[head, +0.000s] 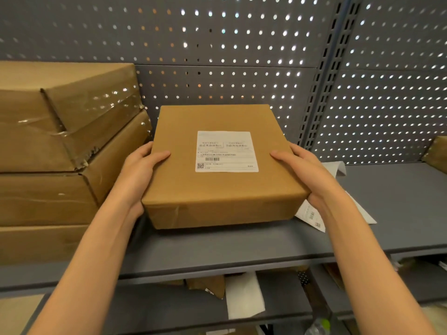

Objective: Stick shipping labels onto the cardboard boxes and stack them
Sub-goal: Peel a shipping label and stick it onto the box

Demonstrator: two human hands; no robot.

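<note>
A flat square cardboard box [217, 189] sits on the grey shelf [242, 247] in the middle of the view. A white shipping label [226, 151] with a barcode and QR code is stuck on its top face. My left hand [140, 172] grips the box's left side, thumb on top. My right hand [307, 172] grips its right side the same way. Loose label sheets [312, 216] lie on the shelf under and behind my right hand.
A stack of larger taped cardboard boxes [60, 146] stands at the left, close to the held box. A grey pegboard wall [242, 44] backs the shelf. Another box corner [437, 151] shows at far right. The lower shelf [244, 296] holds paper and cardboard pieces.
</note>
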